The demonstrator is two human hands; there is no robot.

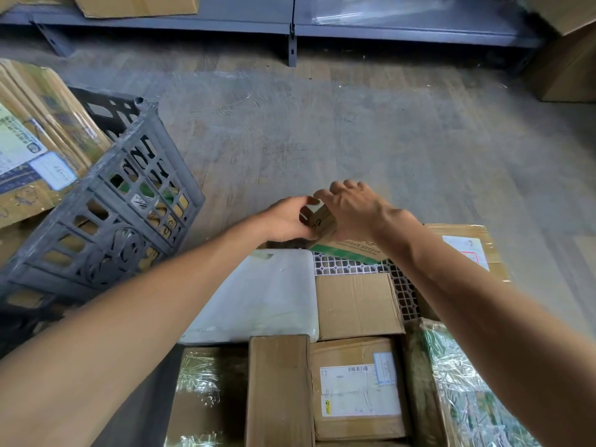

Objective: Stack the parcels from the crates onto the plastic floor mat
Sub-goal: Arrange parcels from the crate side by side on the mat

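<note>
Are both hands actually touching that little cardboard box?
Touching. The head view shows the left hand and right hand gripping the small box from either side.

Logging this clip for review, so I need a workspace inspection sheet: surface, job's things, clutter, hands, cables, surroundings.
Surface: white lattice floor mat, mostly covered by parcels, on a wood-pattern floor.
Job's things: small brown box at the stack's far edge; white bag, plain box and labelled box lie on the mat; grey crate tilted at left, parcels inside.
Clutter: large taped carton left of the crate.
Hands: left hand and right hand both grip the small brown box.
Cables: nothing seen.
Surroundings: grey shelving along the far side.
</note>
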